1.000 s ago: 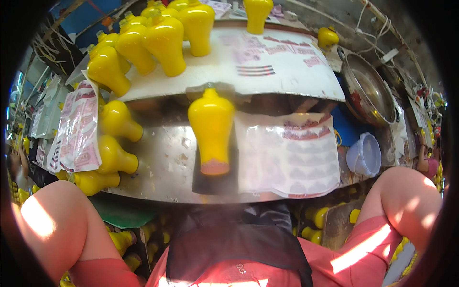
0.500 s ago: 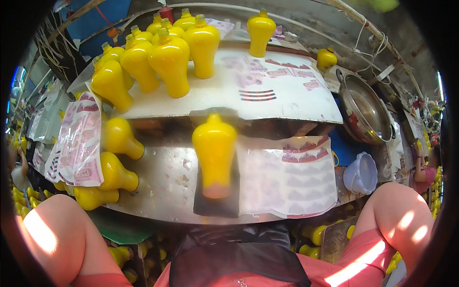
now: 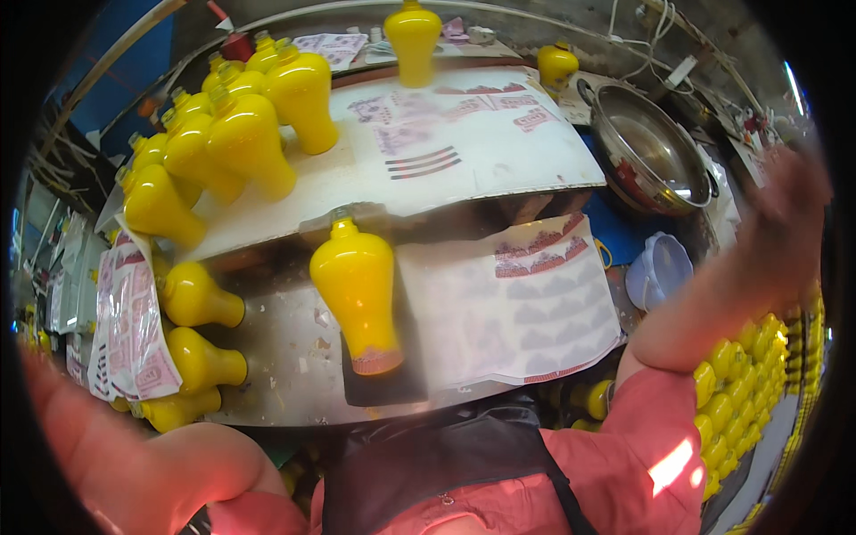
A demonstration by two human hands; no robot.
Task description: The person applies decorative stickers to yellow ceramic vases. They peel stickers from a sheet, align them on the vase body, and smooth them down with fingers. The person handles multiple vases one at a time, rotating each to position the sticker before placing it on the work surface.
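Both my arms are raised and spread outward, away from the bench. My right hand (image 3: 789, 201) is at the right rim, blurred, with its fingers smeared. My left hand (image 3: 43, 379) is cut off and blurred at the left rim, so its fingers cannot be made out. Between my arms a yellow vase-shaped bottle (image 3: 354, 285) stands by itself on a dark pad (image 3: 392, 388). Around its foot runs a reddish patterned band. Beside it lies a sheet of decals (image 3: 499, 312), with red patterned strips along the top. Neither hand touches the bottle or the sheet.
Several yellow bottles (image 3: 254, 147) crowd the raised white board (image 3: 357, 183); others (image 3: 201, 294) lie at the left near hanging decal sheets (image 3: 134, 321). Loose decals (image 3: 423, 165) rest on the board. A metal basin (image 3: 651, 147) and a lilac bucket (image 3: 658, 267) stand right.
My view has tilted, and the bench things sit further left in it. My bent arms have swung outward; both forearms now show, with blurred hands near the rims. The bottle remains on its pad.
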